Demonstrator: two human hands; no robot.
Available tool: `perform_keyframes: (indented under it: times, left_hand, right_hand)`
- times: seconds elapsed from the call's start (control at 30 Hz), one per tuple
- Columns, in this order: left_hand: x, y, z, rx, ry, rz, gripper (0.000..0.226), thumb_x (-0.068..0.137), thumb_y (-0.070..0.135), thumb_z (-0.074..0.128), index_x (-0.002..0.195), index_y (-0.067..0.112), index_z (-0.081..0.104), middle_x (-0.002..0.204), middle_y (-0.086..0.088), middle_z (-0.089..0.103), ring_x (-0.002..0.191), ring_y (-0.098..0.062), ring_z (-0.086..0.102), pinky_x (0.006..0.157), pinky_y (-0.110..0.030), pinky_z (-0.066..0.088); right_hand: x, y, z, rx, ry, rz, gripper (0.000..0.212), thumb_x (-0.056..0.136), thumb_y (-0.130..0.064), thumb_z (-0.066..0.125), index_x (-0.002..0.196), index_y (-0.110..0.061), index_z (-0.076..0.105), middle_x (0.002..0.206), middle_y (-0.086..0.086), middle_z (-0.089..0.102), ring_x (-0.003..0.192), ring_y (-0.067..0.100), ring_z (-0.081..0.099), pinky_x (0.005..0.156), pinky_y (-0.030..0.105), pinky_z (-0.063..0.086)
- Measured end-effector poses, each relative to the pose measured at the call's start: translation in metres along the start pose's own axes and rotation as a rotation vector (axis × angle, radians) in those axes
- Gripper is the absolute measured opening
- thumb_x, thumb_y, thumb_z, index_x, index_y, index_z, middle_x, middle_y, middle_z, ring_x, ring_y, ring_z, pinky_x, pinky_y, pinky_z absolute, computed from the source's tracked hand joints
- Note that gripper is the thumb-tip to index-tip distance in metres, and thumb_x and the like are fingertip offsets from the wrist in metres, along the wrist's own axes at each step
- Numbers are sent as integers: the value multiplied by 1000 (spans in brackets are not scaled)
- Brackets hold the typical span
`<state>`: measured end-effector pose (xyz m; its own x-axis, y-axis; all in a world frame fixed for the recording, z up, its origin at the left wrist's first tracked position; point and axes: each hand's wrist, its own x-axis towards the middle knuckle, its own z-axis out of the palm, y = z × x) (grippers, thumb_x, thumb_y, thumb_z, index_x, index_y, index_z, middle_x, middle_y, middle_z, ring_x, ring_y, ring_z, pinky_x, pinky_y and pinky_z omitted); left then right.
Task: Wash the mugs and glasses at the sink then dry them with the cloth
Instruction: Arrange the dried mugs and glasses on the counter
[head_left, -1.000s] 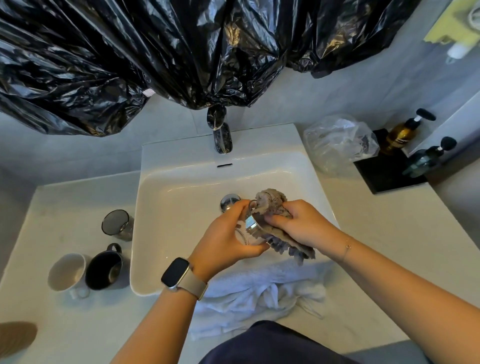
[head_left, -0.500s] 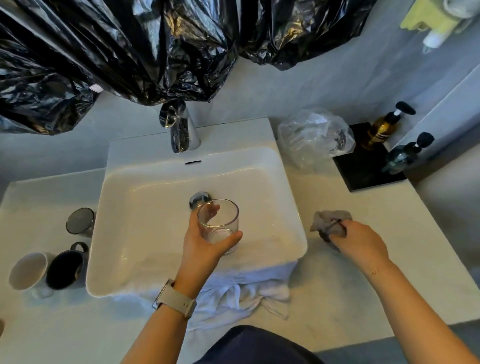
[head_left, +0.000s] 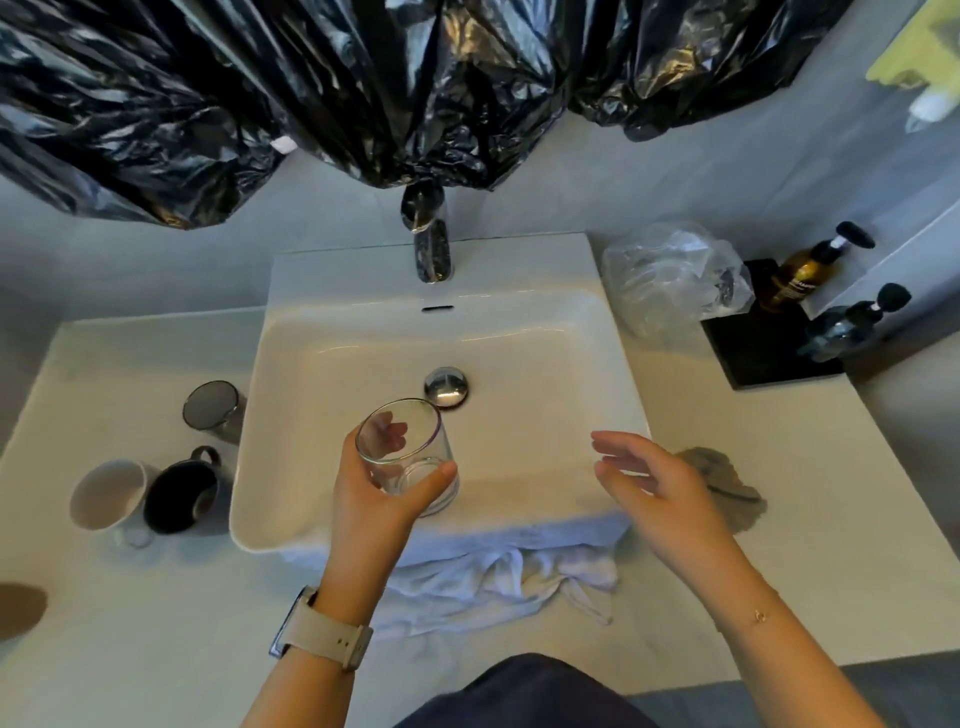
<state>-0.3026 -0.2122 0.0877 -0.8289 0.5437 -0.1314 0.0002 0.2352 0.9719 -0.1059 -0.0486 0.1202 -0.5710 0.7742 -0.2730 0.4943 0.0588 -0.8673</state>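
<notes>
Glass (head_left: 406, 453) sits gripped in my left hand (head_left: 371, 499) above the sink (head_left: 571, 332). My right hand (head_left: 657, 493), fingers now spread and empty, has dropped the cloth (head_left: 727, 486) on the counter beside the sink, so scrubbing looks finished and rinsing probably follows.

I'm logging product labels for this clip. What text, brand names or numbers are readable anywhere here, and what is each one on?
Amber pump bottle: a line of pale print runs along its dark label, too small and blurred to read.
Dark pump bottle: no legible text.
Watch on the left wrist: no writing readable on the band or case.
Clear glass, white mug, black mug: no visible print.
</notes>
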Motion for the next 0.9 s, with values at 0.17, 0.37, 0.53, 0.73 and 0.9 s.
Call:
perform_keyframes:
  times: [0.17, 0.37, 0.53, 0.73, 0.9]
  left_hand:
    - [0, -6, -75, -16, 53, 21, 91, 47, 48, 83, 129, 32, 46, 120, 7, 61, 112, -9, 61, 93, -35, 52]
    - [6, -14, -151, 19, 140, 17, 79, 51, 42, 85, 119, 47, 45, 113, 27, 61, 109, 2, 60, 90, -24, 50]
    - [15, -19, -199, 76, 276, -9, 85, 54, 18, 89, 126, 29, 44, 119, 12, 59, 104, 6, 60, 87, -17, 51]
    - [45, -28, -270, 175, 307, -7, 83, 64, 3, 90, 129, 24, 43, 121, 7, 60, 111, -1, 60, 92, -28, 49]
    - [109, -45, -322, 228, 225, 32, 84, 62, 10, 92, 124, 32, 41, 118, 19, 57, 113, 13, 52, 93, -19, 44]
  right_hand:
    - [-32, -41, 73, 55, -47, -49, 25, 94, -14, 60, 115, -26, 67, 116, -18, 66, 106, -9, 58, 93, 13, 44]
    - [-35, -66, 137, 107, -137, -102, 23, 94, -14, 60, 110, -28, 69, 111, -19, 69, 106, -7, 59, 88, 8, 45]
    - [-18, -74, 188, 113, -261, -146, 23, 94, -10, 60, 108, -25, 70, 106, -19, 70, 101, -6, 61, 84, 6, 45]
    - [-7, -93, 251, 168, -317, -74, 25, 94, -9, 60, 100, -30, 72, 102, -19, 72, 98, -5, 63, 77, 9, 48]
    - [3, -112, 313, 73, -268, -49, 26, 93, -15, 60, 98, -38, 70, 99, -24, 70, 94, -8, 61, 75, 3, 45]
